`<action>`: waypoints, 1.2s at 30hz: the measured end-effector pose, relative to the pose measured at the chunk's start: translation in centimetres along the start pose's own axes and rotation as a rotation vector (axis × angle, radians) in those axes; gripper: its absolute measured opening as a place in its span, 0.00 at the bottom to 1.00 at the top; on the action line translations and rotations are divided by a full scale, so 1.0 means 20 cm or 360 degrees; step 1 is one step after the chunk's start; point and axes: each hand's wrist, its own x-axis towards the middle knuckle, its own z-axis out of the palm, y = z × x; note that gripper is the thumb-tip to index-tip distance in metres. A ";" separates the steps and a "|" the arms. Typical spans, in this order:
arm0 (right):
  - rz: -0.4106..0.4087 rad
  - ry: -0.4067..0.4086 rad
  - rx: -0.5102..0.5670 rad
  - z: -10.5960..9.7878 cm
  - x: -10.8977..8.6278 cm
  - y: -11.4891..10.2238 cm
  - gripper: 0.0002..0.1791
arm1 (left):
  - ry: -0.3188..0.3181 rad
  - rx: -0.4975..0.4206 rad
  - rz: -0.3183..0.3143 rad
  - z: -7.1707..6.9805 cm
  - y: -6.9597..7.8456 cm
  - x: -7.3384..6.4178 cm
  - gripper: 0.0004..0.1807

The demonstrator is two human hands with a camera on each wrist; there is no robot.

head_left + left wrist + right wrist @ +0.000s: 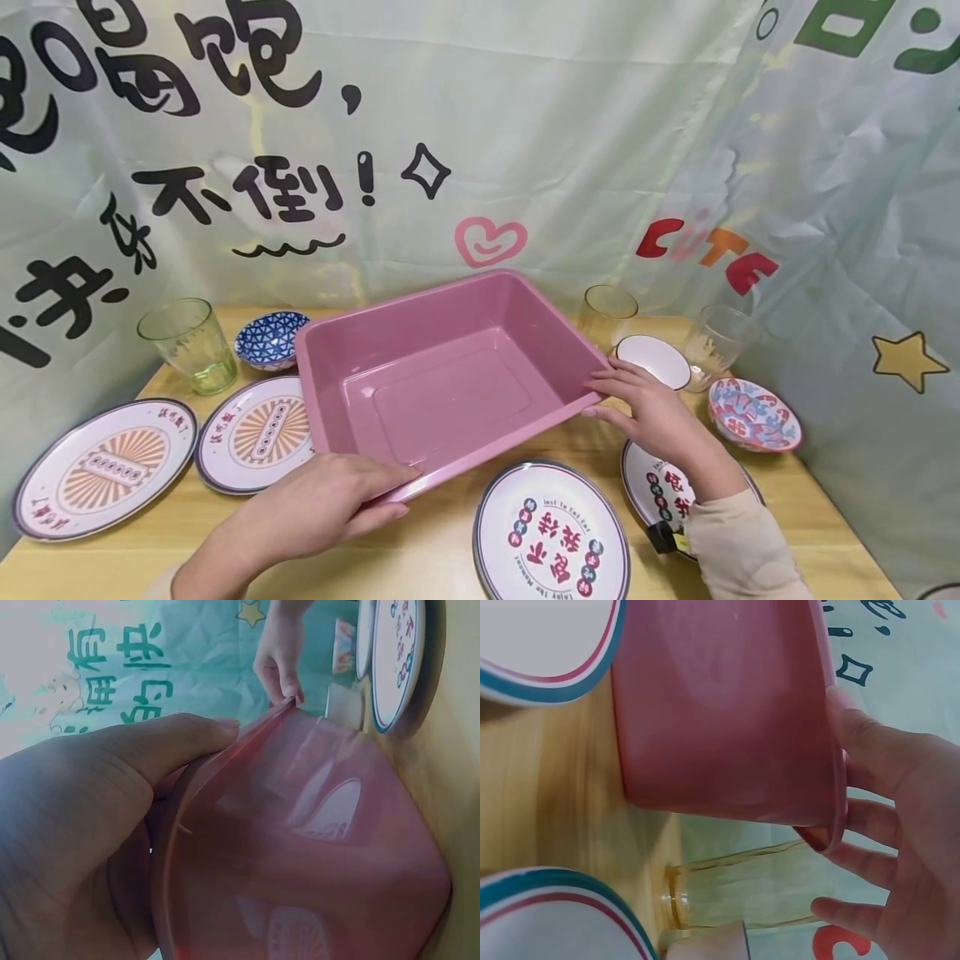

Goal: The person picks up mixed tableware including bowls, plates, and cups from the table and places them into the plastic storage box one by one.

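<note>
Over at the far left, a sunburst plate [105,468] lies on the wooden table [420,554], with a green glass [187,346] standing beyond it, then a second sunburst plate [251,437] and, farther back, a blue bowl [272,342]. And here's the left hand [322,504], gripping the rim at the near-left corner, thumb on one face and fingers on the other! Dead centre is the pink basin [450,392], tilted, its far-left corner close by the blue bowl; whether its base touches the wood, I can't tell. It looks like thin moulded plastic, so I'd call it light, more awkward than heavy, and unlikely to break. The walls seem stiff enough to keep their shape, though a long side might flex a little if pinched alone. That surface is glossy, so bare fingertips could slide on the flat walls; the turned-out rim is the place to hold, on opposite sides, keeping the tub level between two hands. Near side, just right of centre, lies a red-lettered plate [552,533]; far side, an amber glass [609,308], and a basin corner swung that way could knock it. Now the right hand [648,408], pinching the rim at the near-right corner, beside a white bowl [652,362]. Out right, a clear glass [716,346] and a floral bowl [753,415] complete the line-up.
</note>
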 end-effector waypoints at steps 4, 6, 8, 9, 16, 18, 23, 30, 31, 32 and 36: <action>-0.0019 -0.0009 0.0010 -0.01 -0.01 -0.01 0.23 | -0.0001 -0.0021 0.0013 0.00 -0.01 0.00 0.14; -0.0038 -0.0007 0.0009 -0.02 -0.01 -0.01 0.22 | -0.0001 -0.0024 0.0018 0.00 -0.01 -0.01 0.14; -0.0058 0.0000 0.0005 -0.03 -0.01 -0.01 0.20 | 0.0000 -0.0029 0.0015 0.01 -0.02 -0.01 0.14; -0.0067 0.0005 0.0002 -0.03 -0.02 -0.01 0.19 | -0.0002 -0.0036 0.0010 0.01 -0.02 -0.01 0.14; -0.0097 0.0037 -0.0023 -0.05 -0.02 -0.02 0.17 | -0.0042 -0.0068 -0.0062 -0.01 -0.03 -0.01 0.14; -0.0075 0.0023 -0.0024 -0.05 -0.03 -0.03 0.17 | -0.0051 -0.0057 -0.0078 -0.01 -0.03 -0.01 0.14; -0.0050 -0.0003 -0.0049 -0.07 -0.03 -0.06 0.16 | -0.0050 -0.0047 -0.0094 -0.02 -0.05 -0.01 0.15; -0.0100 -0.0008 -0.0054 -0.10 -0.02 -0.08 0.15 | -0.0031 0.0042 -0.0144 -0.04 -0.08 -0.01 0.13; -0.0089 -0.0017 -0.0057 -0.10 -0.02 -0.09 0.15 | -0.0028 0.0058 -0.0149 -0.04 -0.08 -0.02 0.13; -0.0077 -0.0028 -0.0059 -0.11 -0.02 -0.09 0.15 | -0.0023 0.0076 -0.0154 -0.04 -0.09 -0.02 0.13; -0.0027 -0.0075 -0.0080 -0.12 -0.03 -0.12 0.14 | -0.0013 0.0111 -0.0175 -0.04 -0.10 -0.02 0.14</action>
